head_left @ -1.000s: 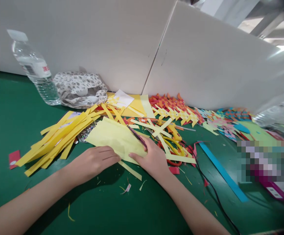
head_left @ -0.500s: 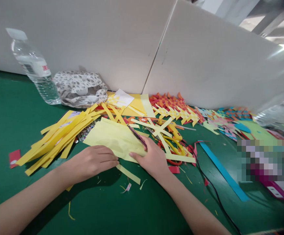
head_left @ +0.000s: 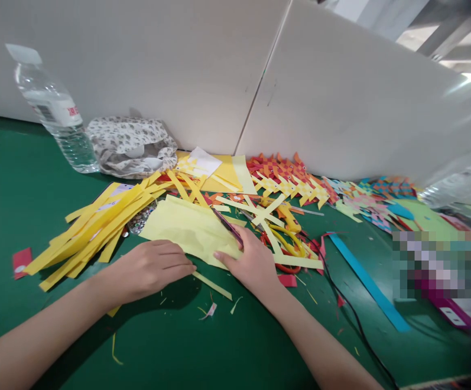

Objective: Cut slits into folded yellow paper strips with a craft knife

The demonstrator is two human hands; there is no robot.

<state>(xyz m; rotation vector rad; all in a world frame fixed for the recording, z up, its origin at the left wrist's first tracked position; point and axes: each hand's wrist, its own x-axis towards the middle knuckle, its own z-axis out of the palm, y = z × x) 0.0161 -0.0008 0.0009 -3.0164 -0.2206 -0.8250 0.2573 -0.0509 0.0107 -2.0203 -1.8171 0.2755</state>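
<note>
A creased sheet of pale yellow paper (head_left: 187, 225) lies in the middle, above my hands. My left hand (head_left: 156, 269) is closed, its fingers pinching one end of a pale yellow paper strip (head_left: 215, 286) just below the sheet. The strip's other end points to the right, seen nearly edge-on. My right hand (head_left: 255, 262) grips a slim dark purplish tool (head_left: 228, 227); whether it is a pen or a craft knife I cannot tell. That hand's thumb rests at the sheet's right edge. Beside my left forearm lies a pile of bright yellow paper strips (head_left: 97, 230).
Behind stand a water bottle (head_left: 57, 114) and a patterned cloth bag (head_left: 132, 146) against the grey partition. Right of the sheet are a yellow glue gun (head_left: 289, 216), loose strips, woven paper fish (head_left: 296, 187), a blue strip (head_left: 367, 281) and a black cable (head_left: 359, 325) on the green table.
The pale strip in my left hand has turned more edge-on and looks narrower. My right hand keeps its place. The whole view has shifted slightly.
</note>
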